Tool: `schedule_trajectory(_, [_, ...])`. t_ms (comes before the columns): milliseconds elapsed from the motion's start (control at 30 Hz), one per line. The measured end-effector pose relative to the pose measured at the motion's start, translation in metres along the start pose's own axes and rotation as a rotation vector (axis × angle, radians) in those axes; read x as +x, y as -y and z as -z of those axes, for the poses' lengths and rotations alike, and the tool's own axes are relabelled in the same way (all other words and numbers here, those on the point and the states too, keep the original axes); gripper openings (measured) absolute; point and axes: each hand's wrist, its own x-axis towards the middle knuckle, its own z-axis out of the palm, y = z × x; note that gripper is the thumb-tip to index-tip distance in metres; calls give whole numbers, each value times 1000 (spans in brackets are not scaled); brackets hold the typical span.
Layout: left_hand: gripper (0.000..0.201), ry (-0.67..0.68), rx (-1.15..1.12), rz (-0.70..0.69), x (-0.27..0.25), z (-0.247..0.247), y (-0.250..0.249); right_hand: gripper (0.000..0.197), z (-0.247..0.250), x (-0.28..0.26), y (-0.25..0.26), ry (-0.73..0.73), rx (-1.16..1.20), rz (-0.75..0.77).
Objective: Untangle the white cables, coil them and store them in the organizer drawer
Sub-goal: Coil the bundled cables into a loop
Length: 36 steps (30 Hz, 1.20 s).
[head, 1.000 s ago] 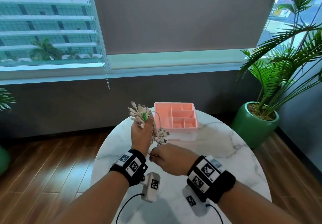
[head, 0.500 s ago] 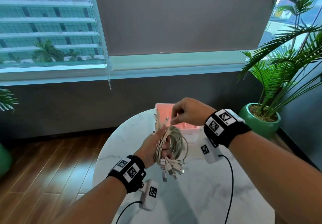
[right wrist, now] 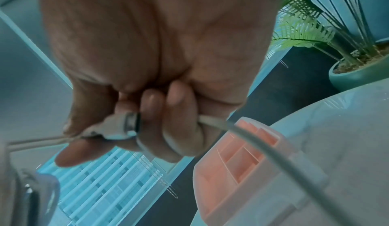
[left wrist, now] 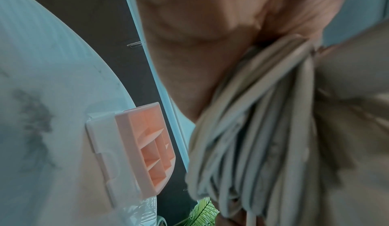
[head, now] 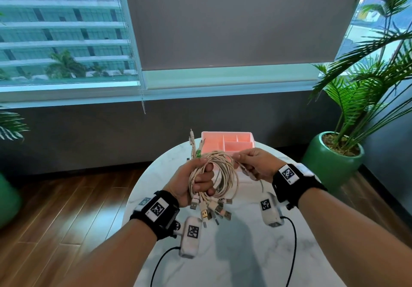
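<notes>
My left hand (head: pixel 197 178) grips a coiled bundle of white cables (head: pixel 223 170) above the round marble table (head: pixel 245 253). Several USB plugs (head: pixel 211 211) hang below my fist, and thin connector ends (head: pixel 193 144) stick up above it. In the left wrist view the cables (left wrist: pixel 252 129) run out of my closed palm. My right hand (head: pixel 252 164) pinches one loose cable end (right wrist: pixel 118 129) just right of the coil, its fingers curled round the plug. The pink organizer drawer (head: pixel 231 141) with dividers stands open at the table's far edge, behind both hands.
A potted palm in a green pot (head: pixel 334 164) stands on the floor to the right of the table. A grey wall and a window with a roller blind lie behind. Wooden floor (head: pixel 66 208) surrounds the table on the left.
My right hand has come down from above the coil to its right side and now pinches a cable end. My left hand keeps gripping the bundle and has barely moved.
</notes>
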Motion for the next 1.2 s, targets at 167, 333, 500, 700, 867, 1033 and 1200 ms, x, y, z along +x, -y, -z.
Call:
schedule_trajectory(167, [25,-76,-98,-79,3,-6,3,34,-12,-4,-14,-51,120,-15])
schedule_trajectory(333, [28,-160,-303,-190,11,-15,-6,36,-32,-7,-41,-92,343,-44])
schedule_trajectory(500, [25,-214,-269,-245,15,-11,-13,24,-45,-10,-59,-180,384,-67])
schedule_trajectory(700, [26,-270,-217,-301,19,-12,-7,28,-73,-14,-70,-240,276,-43])
schedule_trajectory(867, [29,-390,-131,-335,22,-9,-6,27,-80,-19,-71,-238,226,-25])
schedule_trajectory(1033, [25,-713,11,-478,29,-9,-2,27,-91,-36,-69,-125,-45,11])
schedule_trajectory(1200, [25,-912,171,-523,31,-8,6,29,-116,-48,-50,-55,-596,113])
